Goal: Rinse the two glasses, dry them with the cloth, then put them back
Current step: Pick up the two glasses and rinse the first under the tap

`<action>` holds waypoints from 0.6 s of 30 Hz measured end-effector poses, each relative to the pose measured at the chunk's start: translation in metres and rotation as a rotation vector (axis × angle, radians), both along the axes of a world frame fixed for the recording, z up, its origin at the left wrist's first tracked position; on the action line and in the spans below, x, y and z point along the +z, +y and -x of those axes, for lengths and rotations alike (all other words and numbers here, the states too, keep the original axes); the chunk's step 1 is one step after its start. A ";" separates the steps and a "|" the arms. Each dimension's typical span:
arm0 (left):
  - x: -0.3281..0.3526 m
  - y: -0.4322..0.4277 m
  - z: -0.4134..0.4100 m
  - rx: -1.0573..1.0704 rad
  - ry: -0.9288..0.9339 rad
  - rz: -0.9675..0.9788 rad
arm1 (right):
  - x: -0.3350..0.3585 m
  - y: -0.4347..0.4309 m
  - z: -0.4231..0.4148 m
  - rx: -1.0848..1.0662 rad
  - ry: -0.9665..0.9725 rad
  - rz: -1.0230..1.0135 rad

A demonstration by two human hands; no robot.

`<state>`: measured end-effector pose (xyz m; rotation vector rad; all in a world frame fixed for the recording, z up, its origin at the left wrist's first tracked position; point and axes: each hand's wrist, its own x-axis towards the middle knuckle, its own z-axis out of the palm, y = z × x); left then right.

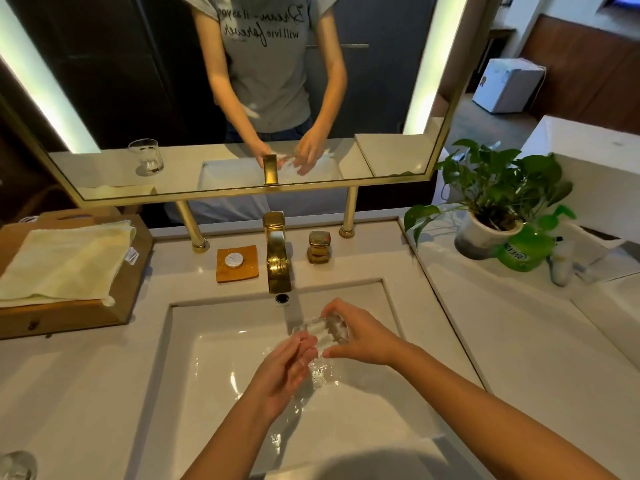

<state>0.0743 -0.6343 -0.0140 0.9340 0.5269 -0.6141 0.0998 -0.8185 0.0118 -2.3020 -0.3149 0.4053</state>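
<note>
R hand grips a glass tipped on its side over the sink, in water running from the gold tap at 12 o'clock. L hand, fingers straight, touches the glass's left end. 2nd glass sits on the counter at 8 o'clock. Cloth lies folded on a wooden tray at 10. Potted plant at 2.

A bathroom: a white counter with a sunken sink, a gold tap running water, a gold-framed mirror with lit side strips, a soap dish beside the tap, a folded cloth on a tray, and a potted plant.
</note>
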 end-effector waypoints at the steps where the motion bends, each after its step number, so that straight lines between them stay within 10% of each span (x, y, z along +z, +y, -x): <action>1: 0.005 -0.004 -0.003 -0.078 -0.085 -0.132 | -0.006 -0.005 0.000 -0.011 0.003 0.034; 10: 0.027 -0.067 -0.037 -0.615 -0.831 -1.018 | -0.040 -0.031 0.000 -0.226 0.061 -0.040; 18: 0.046 -0.136 -0.109 -0.908 -1.302 -1.366 | -0.031 -0.075 -0.055 -0.618 -0.111 -0.092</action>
